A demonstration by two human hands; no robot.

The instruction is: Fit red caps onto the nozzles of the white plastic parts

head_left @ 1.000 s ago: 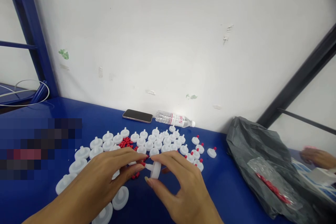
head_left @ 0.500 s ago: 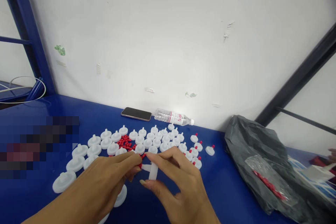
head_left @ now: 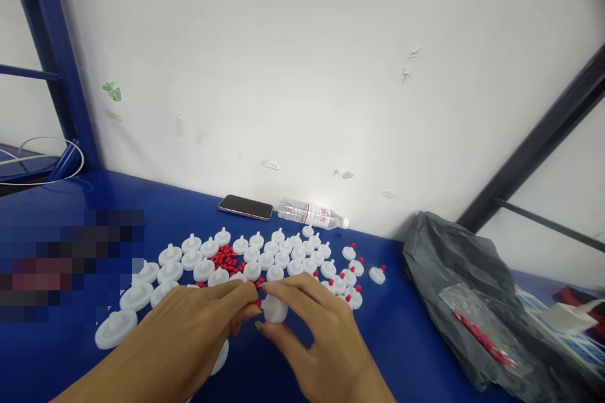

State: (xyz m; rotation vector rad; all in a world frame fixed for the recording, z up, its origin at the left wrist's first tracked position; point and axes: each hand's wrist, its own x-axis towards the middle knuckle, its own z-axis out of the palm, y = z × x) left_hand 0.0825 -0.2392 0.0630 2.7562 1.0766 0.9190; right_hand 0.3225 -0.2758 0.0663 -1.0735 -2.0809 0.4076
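Observation:
My right hand [head_left: 314,327] grips a round white plastic cap [head_left: 275,310] by its rim, between thumb and fingers. My left hand [head_left: 222,315] pinches a small red cap [head_left: 258,303] against the nozzle side of that white cap; the nozzle itself is hidden. Beyond the hands stand many white nozzle caps [head_left: 265,260] on the blue table [head_left: 302,384]. A heap of small red caps [head_left: 224,257] lies among them. To the right sit several white caps fitted with red tips [head_left: 350,253].
At the wall lie a phone [head_left: 246,207] and a clear plastic bottle [head_left: 312,213]. A dark grey plastic bag [head_left: 435,264] fills the right side, with a clear bag of red caps [head_left: 482,334] on it. A white box [head_left: 567,317] is farther right.
Both hands have come closer together, and the red cap now meets the white cap's nozzle side. The white cap has turned to show more of its round face.

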